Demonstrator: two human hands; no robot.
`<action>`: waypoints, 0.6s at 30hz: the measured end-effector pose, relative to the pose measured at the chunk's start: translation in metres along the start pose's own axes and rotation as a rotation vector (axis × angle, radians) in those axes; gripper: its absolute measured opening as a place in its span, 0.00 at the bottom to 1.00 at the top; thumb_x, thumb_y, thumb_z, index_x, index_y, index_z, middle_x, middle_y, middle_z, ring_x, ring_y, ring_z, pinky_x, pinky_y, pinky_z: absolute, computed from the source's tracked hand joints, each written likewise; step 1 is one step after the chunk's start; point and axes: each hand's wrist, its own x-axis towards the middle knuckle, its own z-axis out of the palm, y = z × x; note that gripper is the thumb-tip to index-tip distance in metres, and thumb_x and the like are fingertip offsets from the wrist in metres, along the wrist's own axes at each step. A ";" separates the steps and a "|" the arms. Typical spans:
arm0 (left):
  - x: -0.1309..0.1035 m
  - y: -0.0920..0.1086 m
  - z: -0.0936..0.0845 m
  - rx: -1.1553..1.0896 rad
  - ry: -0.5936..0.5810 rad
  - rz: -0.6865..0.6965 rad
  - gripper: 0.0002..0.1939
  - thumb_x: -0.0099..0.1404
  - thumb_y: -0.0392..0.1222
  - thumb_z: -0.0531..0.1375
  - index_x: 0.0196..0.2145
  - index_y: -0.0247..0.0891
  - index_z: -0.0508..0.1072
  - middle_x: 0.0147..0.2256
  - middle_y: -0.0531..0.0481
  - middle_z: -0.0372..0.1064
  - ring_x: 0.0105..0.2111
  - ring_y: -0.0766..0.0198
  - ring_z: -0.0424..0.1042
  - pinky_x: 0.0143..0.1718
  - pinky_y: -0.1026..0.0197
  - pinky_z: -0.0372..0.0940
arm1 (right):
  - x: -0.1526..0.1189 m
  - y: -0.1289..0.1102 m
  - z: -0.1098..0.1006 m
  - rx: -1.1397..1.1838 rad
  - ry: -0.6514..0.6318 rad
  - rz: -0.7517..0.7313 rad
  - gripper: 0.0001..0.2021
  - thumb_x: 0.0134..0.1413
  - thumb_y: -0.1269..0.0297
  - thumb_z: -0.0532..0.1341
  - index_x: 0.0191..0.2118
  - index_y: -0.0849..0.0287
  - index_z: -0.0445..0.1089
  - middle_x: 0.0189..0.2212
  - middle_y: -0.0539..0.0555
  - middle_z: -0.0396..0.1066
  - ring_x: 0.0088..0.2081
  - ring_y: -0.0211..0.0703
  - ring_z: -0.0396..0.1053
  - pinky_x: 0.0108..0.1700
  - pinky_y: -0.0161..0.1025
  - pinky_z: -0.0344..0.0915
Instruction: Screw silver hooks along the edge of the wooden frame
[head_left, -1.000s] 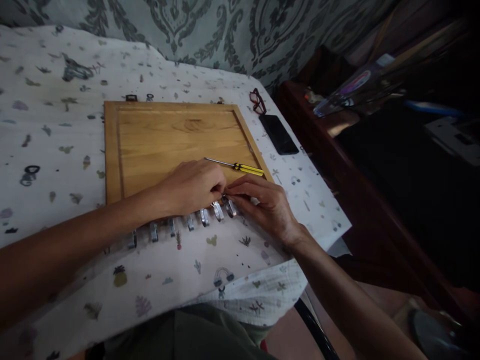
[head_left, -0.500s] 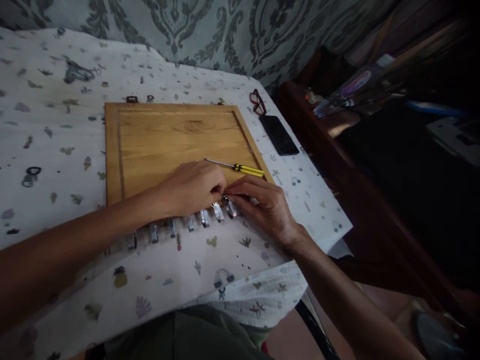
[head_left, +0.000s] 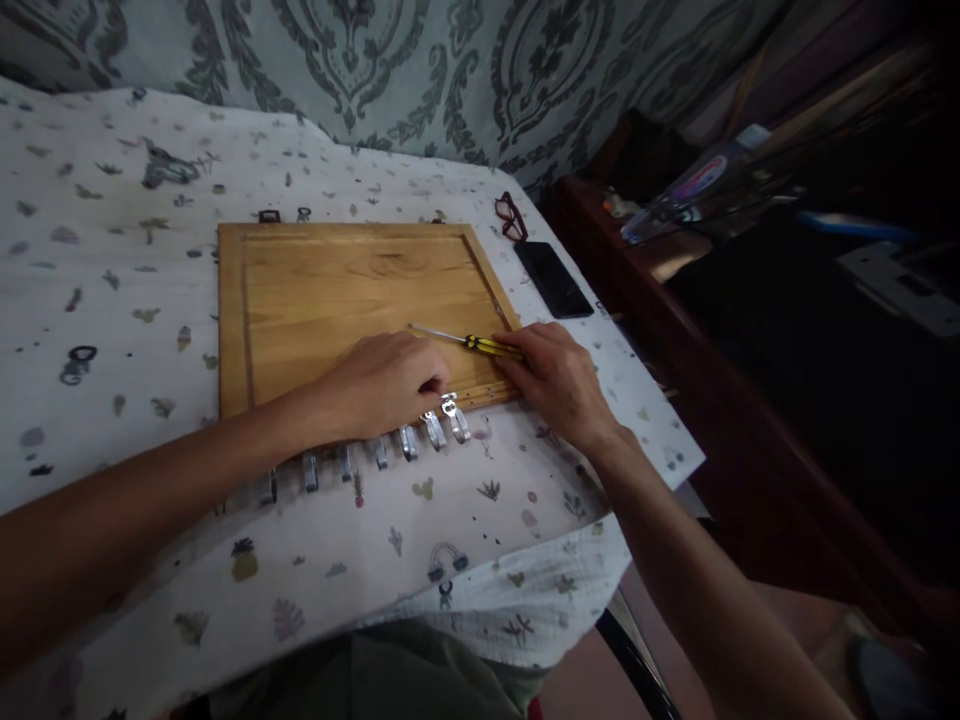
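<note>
A framed wooden panel (head_left: 360,290) lies flat, with several metal clips (head_left: 456,418) along its near edge. My left hand (head_left: 386,385) rests on the panel's near edge beside the clips, fingers curled; whatever it may hold is hidden. Over the panel's near right corner, my right hand (head_left: 555,380) has its thumb and fingers around the handle of a yellow and black screwdriver (head_left: 480,346). The screwdriver's shaft points left across the panel.
The panel is on a table with a patterned cloth (head_left: 135,330). Beyond its right side are a black phone (head_left: 553,279) and eyeglasses (head_left: 510,217). A plastic bottle (head_left: 694,185) lies on dark furniture at the right.
My right hand has moved right and slightly up from the end clip and closed on the screwdriver handle. My left hand stays by the clips. The view has shifted slightly.
</note>
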 end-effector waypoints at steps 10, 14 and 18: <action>0.000 0.000 0.000 -0.020 0.005 0.024 0.10 0.61 0.30 0.59 0.22 0.37 0.71 0.26 0.52 0.71 0.27 0.66 0.63 0.29 0.59 0.47 | 0.011 -0.027 -0.019 0.637 0.446 0.192 0.07 0.53 0.63 0.73 0.38 0.54 0.79 0.28 0.48 0.72 0.22 0.34 0.63 0.22 0.35 0.60; -0.001 -0.002 0.000 -0.040 0.010 0.029 0.09 0.61 0.30 0.60 0.25 0.37 0.74 0.29 0.52 0.74 0.28 0.66 0.65 0.31 0.60 0.49 | 0.027 -0.064 -0.035 0.747 0.732 0.075 0.05 0.57 0.62 0.71 0.34 0.57 0.80 0.25 0.48 0.68 0.19 0.28 0.57 0.18 0.32 0.51; -0.001 -0.002 0.000 -0.042 0.000 0.023 0.09 0.61 0.30 0.60 0.25 0.36 0.74 0.29 0.53 0.73 0.29 0.66 0.66 0.31 0.60 0.49 | 0.034 -0.106 -0.037 0.670 0.905 0.004 0.09 0.67 0.64 0.63 0.34 0.55 0.76 0.27 0.47 0.69 0.19 0.28 0.56 0.20 0.34 0.48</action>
